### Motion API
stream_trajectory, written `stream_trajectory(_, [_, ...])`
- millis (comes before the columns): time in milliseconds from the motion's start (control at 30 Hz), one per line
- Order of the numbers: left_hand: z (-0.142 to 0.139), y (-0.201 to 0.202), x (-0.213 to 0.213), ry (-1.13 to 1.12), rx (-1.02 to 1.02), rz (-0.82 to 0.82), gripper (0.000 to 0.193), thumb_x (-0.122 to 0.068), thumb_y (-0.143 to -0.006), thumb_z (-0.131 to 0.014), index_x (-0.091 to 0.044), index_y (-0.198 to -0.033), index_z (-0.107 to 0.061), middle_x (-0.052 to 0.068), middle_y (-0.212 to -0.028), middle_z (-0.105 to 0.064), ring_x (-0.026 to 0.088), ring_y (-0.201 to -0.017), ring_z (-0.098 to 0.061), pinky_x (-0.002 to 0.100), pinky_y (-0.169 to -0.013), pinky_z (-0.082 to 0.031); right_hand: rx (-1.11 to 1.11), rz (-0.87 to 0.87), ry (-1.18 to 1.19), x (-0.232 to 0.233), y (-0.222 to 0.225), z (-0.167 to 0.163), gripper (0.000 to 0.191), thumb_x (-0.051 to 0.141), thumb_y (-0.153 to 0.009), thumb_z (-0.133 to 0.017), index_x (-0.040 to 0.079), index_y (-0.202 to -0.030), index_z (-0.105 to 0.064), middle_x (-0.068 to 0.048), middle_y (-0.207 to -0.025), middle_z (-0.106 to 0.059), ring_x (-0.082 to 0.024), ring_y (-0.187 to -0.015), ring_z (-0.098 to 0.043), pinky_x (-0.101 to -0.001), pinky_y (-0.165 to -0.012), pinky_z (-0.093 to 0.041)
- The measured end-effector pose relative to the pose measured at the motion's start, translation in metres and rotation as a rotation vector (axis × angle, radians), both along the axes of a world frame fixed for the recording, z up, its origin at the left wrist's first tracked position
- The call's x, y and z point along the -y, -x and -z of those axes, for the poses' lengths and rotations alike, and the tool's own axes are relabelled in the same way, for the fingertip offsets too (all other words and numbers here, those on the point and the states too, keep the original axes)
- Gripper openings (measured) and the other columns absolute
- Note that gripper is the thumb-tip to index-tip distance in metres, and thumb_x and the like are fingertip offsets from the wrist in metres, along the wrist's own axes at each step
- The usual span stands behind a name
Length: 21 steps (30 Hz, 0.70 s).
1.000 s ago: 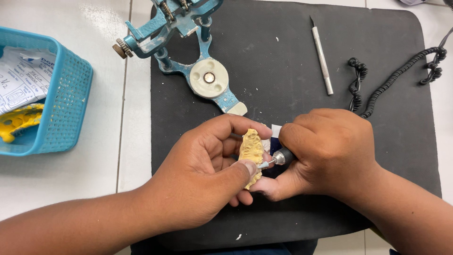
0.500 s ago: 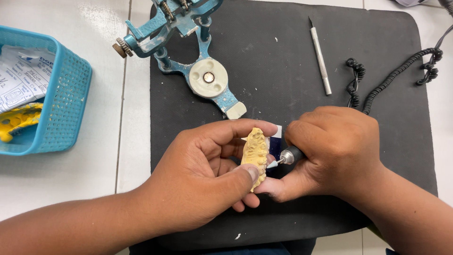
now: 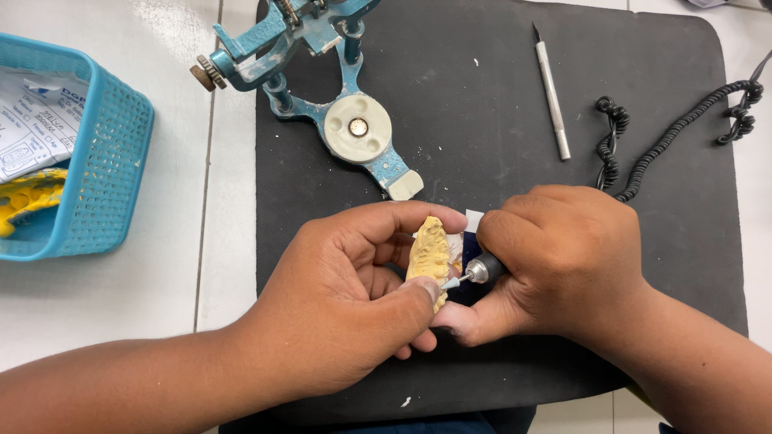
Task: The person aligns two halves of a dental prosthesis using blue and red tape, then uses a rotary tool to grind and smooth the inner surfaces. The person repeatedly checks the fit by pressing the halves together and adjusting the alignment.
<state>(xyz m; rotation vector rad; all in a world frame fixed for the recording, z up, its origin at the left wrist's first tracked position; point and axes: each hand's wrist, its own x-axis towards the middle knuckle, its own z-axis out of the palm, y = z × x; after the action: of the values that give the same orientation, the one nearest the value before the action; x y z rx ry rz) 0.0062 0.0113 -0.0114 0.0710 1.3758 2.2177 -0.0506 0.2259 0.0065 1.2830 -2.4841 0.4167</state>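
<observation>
Compared with a moment ago, little has shifted: the left hand (image 3: pixel 346 305) has tipped the yellow tooth model (image 3: pixel 430 255) slightly more upright, and the right hand (image 3: pixel 555 265) has stayed pressed close beside it. The model sits low in the middle of the frame, pinched between the left thumb and curled fingers, which are closed snugly around it. The right hand is wrapped tight around a small grinding tool (image 3: pixel 474 272), whose tip touches the model's lower right edge.

In the upper left, a blue basket (image 3: pixel 108 181) holds a printed paper slip (image 3: pixel 36 120) and a yellow tray-like piece (image 3: pixel 28 201); part of the basket runs off the frame.

Both hands work over a black mat (image 3: pixel 450 120), which reaches nearly to the bottom edge. At the top centre stands a blue metal hinged frame (image 3: pixel 322 64), with a thin knife (image 3: pixel 552 88) and a coiled black cord (image 3: pixel 683 128) to the upper right. Bare mat lies between these and the hands, and white table (image 3: pixel 161 297) shows to the left.
</observation>
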Motion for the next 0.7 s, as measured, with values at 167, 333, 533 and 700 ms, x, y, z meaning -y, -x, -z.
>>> stream_trajectory(167, [0.0005, -0.0003, -0.0001, 0.013, 0.005, -0.012, 0.047, -0.001, -0.093, -0.062, 0.000, -0.140, -0.058, 0.014, -0.111, -0.071, 0.004, -0.072, -0.070, 0.018, -0.059, -0.062, 0.005, 0.005, 0.007, -0.0001, 0.0008, 0.0003, 0.077, 0.082, -0.068, -0.071, 0.008, -0.057, -0.053, -0.004, -0.051, -0.046, -0.022, -0.045, -0.051, -0.0362, -0.043, -0.038])
stream_trajectory(333, [0.0002, -0.0001, -0.0007, 0.008, 0.009, -0.015, 0.047, -0.001, -0.093, -0.063, 0.001, -0.139, -0.058, 0.014, -0.111, -0.070, 0.004, -0.072, -0.070, 0.018, -0.060, -0.062, 0.019, 0.028, -0.016, 0.0002, 0.0003, 0.0015, 0.078, 0.083, -0.066, -0.071, 0.009, -0.053, -0.053, -0.002, -0.046, -0.045, -0.020, -0.041, -0.050, -0.0350, -0.038, -0.036])
stream_trajectory(533, [0.0013, -0.0005, -0.0010, 0.022, 0.005, -0.018, 0.047, -0.002, -0.092, -0.063, 0.001, -0.140, -0.058, 0.015, -0.112, -0.071, 0.004, -0.073, -0.070, 0.018, -0.060, -0.062, 0.007, 0.018, -0.021, -0.0012, 0.0003, 0.0019, 0.079, 0.084, -0.067, -0.069, 0.009, -0.054, -0.051, -0.002, -0.048, -0.044, -0.021, -0.043, -0.050, -0.0353, -0.040, -0.035])
stream_trajectory(700, [0.0024, -0.0001, -0.0016, 0.012, 0.011, -0.022, 0.047, -0.002, -0.092, -0.063, 0.002, -0.139, -0.058, 0.015, -0.112, -0.071, 0.004, -0.072, -0.069, 0.018, -0.060, -0.062, -0.003, 0.015, -0.019, -0.0009, 0.0010, 0.0021, 0.079, 0.084, -0.068, -0.069, 0.009, -0.055, -0.051, -0.002, -0.049, -0.043, -0.020, -0.044, -0.049, -0.0354, -0.041, -0.035])
